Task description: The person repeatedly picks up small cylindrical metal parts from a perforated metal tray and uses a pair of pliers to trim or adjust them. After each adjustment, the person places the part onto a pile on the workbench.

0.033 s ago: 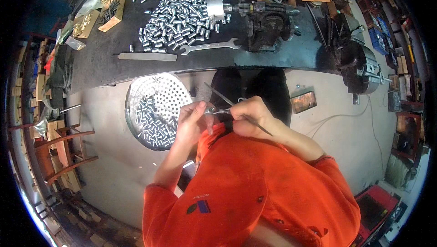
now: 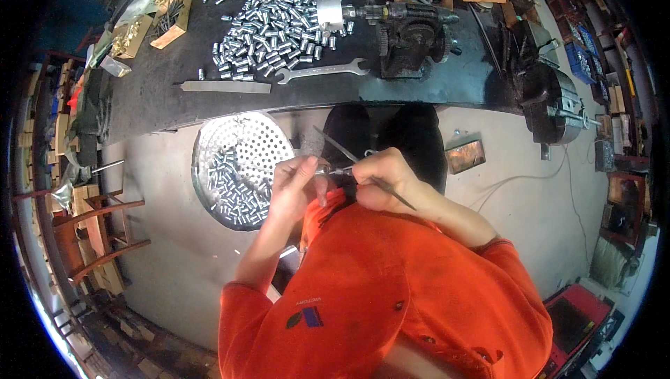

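Note:
In front of my chest, my left hand (image 2: 299, 182) pinches a small shiny metal sleeve (image 2: 322, 169) between thumb and fingers. My right hand (image 2: 384, 175) is closed around a long, thin grey metal tool (image 2: 335, 143), perhaps a file, which slants across the fist and sticks out on both sides. A thin metal tip (image 2: 342, 170) reaches from the right fist toward the sleeve; whether it enters it, I cannot tell. Left of my hands stands a round perforated metal pan (image 2: 264, 143) with many similar sleeves (image 2: 241, 194) in it.
On the dark bench (image 2: 167, 110) lie a heap of metal sleeves (image 2: 272, 30), a wrench (image 2: 321, 71) and a flat grey bar (image 2: 227, 87). A geared machine (image 2: 412, 37) stands behind. At the right is a vise (image 2: 555, 103); a wooden stool (image 2: 101, 232) is at the left.
The metal sleeve has turned slightly between my left fingers, from its open end facing up to its side showing. Both hands stay almost in place.

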The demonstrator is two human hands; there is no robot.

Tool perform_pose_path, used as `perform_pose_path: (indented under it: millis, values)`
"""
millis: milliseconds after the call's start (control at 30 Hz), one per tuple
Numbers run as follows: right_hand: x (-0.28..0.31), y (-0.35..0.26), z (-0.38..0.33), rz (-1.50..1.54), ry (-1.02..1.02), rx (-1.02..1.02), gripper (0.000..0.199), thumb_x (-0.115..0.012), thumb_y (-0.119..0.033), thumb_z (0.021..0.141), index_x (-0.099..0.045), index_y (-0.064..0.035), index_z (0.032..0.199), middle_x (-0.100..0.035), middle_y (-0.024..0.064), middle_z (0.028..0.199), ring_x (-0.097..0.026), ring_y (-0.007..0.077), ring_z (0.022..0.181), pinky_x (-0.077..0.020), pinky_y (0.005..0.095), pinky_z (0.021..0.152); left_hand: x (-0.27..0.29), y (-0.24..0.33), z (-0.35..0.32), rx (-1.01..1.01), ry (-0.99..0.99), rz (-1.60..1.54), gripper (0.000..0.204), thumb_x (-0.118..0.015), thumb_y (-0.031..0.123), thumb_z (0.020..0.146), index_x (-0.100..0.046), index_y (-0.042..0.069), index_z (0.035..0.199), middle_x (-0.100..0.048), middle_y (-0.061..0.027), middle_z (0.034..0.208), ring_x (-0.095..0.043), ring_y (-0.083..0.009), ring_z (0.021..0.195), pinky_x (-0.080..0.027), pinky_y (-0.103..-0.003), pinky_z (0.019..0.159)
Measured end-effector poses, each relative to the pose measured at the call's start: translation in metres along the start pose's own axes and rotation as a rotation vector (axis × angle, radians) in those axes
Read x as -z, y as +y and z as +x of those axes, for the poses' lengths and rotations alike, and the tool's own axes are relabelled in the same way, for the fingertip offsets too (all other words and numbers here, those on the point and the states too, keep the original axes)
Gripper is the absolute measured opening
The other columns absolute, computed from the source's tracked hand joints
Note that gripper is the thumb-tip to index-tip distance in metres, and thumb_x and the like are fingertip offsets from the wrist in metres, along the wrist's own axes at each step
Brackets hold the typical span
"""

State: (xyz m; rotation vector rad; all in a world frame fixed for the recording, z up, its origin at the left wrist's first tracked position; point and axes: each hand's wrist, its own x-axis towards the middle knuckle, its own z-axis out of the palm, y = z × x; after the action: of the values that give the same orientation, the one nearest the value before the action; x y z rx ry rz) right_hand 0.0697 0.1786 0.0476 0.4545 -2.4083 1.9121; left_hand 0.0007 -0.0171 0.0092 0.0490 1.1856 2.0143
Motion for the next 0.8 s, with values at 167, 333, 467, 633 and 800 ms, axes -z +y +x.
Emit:
perform_pose_path:
  millis: [167,333,467,633,800]
  values:
    - [-0.003,0.0,0.0,-0.167,-0.014,0.05,0.016,-0.058,-0.005,0.061,-0.042,-0.0016,0.058,-0.044,0.0147,0.053,-0.046,0.0301,0.047,-0.0361,0.0366,0.045,-0.006,0.004,-0.001,-0.058,-0.015,0.284,0.021,-0.056,0.014,0.09,-0.061,-0.006,0.085,-0.058,-0.0082,0.063,-0.054,-0.0115,0.05,-0.044,-0.023,0.043]
    - [-0.008,0.006,-0.001,-0.245,0.034,0.119,0.018,-0.06,-0.008,0.06,-0.043,-0.0027,0.058,-0.046,0.0148,0.054,-0.051,0.0326,0.05,-0.0375,0.0399,0.046,-0.012,0.015,-0.001,-0.082,-0.041,0.589,0.013,-0.056,0.005,0.087,-0.062,-0.006,0.09,-0.061,-0.0068,0.071,-0.058,-0.0103,0.06,-0.048,-0.021,0.052]
    - [-0.01,0.01,-0.003,-0.197,0.046,0.101,0.018,-0.06,-0.004,0.061,-0.042,-0.003,0.058,-0.041,0.0143,0.052,-0.046,0.0299,0.046,-0.0361,0.0351,0.044,-0.02,0.021,-0.001,-0.298,-0.115,0.678,0.011,-0.058,-0.001,0.084,-0.062,-0.004,0.093,-0.064,-0.0066,0.083,-0.062,-0.0109,0.071,-0.05,-0.022,0.064]
    - [-0.012,0.011,-0.003,-0.056,0.109,0.03,0.019,-0.057,-0.001,0.064,-0.039,-0.0027,0.059,-0.035,0.0122,0.052,-0.036,0.0201,0.043,-0.0312,0.031,0.042,-0.015,0.016,0.007,-0.215,-0.189,0.535,0.017,-0.059,-0.003,0.083,-0.059,-0.004,0.1,-0.063,-0.0075,0.089,-0.062,-0.0116,0.075,-0.051,-0.023,0.068]
    - [-0.016,0.022,-0.009,0.048,0.128,-0.068,0.018,-0.054,-0.002,0.066,-0.039,-0.0028,0.056,-0.031,0.0069,0.05,-0.031,0.0084,0.047,-0.0267,0.0283,0.042,-0.015,0.01,0.01,-0.104,-0.18,0.436,0.016,-0.06,-0.002,0.083,-0.057,-0.004,0.099,-0.062,-0.0074,0.091,-0.06,-0.0133,0.076,-0.051,-0.026,0.069]
